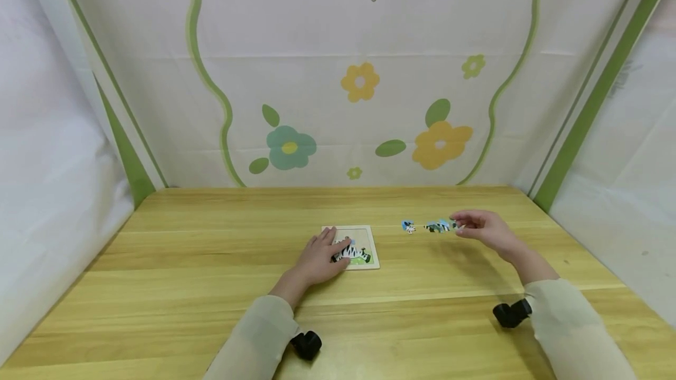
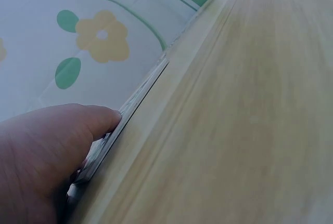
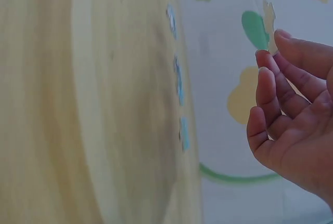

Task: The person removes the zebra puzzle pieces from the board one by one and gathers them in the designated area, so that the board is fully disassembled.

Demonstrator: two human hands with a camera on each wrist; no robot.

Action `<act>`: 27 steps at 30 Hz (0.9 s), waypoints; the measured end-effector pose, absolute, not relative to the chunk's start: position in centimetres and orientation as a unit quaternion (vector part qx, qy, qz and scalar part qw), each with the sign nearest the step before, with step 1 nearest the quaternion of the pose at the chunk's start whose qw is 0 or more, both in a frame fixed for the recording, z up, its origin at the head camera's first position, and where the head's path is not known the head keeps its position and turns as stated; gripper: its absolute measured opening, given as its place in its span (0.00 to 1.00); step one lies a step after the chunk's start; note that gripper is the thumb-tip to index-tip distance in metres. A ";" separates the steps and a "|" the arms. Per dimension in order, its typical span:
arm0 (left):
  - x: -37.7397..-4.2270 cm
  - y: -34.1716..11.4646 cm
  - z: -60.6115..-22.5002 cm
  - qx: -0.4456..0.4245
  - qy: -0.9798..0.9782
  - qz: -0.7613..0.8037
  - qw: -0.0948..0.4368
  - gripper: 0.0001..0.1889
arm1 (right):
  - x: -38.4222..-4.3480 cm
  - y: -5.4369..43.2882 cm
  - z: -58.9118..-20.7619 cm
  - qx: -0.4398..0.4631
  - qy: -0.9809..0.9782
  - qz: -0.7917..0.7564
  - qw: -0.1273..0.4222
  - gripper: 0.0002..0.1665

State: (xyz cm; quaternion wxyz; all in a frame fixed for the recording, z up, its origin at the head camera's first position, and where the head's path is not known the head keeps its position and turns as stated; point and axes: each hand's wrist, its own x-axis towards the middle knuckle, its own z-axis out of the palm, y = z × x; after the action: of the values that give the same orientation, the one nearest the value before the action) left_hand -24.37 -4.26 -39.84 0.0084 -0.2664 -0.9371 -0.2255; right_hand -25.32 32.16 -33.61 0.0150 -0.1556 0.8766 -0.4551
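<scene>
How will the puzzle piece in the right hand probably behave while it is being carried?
The puzzle piece is probably stiff: its free end sticks up without visible drooping. It looks thin and small beside the right hand, so it is likely light. Because the hand pinches it only near one end, it might twist if bumped.

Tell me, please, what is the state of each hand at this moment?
Left hand: open, resting on the puzzle board.
Right hand: holding a thin puzzle piece in a pinch.
</scene>
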 end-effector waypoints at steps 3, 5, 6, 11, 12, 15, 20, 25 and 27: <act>-24.4 -4.4 -39.8 -0.264 -0.937 -0.228 0.008 0.25 | -25.1 33.3 -33.9 -0.146 0.881 -0.450 0.010 0.25; -24.4 -4.4 -39.8 -0.262 -0.938 -0.229 0.008 0.25 | -25.0 33.9 -34.1 -0.136 0.883 -0.448 0.014 0.25; -24.4 -4.4 -39.8 -0.262 -0.937 -0.229 0.009 0.25 | -25.0 34.2 -34.2 -0.132 0.885 -0.447 0.016 0.26; -24.5 -4.5 -39.8 -0.260 -0.938 -0.227 0.010 0.25 | -25.0 35.5 -34.8 -0.119 0.888 -0.444 0.027 0.26; -24.5 -4.5 -39.8 -0.260 -0.938 -0.227 0.009 0.25 | -25.0 35.7 -34.9 -0.117 0.888 -0.443 0.029 0.26; -24.5 -4.5 -39.9 -0.261 -0.939 -0.225 0.009 0.25 | -24.9 36.5 -35.5 -0.115 0.892 -0.435 0.031 0.26; -24.5 -4.5 -39.9 -0.262 -0.938 -0.227 0.008 0.25 | -25.1 37.6 -36.4 -0.101 0.897 -0.429 0.032 0.27; -24.5 -4.5 -39.8 -0.264 -0.937 -0.229 0.009 0.25 | -25.4 38.2 -37.4 -0.085 0.909 -0.407 0.036 0.28; -24.5 -4.6 -39.7 -0.263 -0.937 -0.228 0.007 0.25 | -25.4 38.3 -37.7 -0.083 0.913 -0.398 0.033 0.28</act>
State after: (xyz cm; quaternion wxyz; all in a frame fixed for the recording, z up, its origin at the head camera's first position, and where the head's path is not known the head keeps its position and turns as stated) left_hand -24.45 -4.55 -39.72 0.0074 -0.2630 -0.9373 -0.2285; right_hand -25.45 38.26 -37.68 0.0328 -0.0829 0.9130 -0.3981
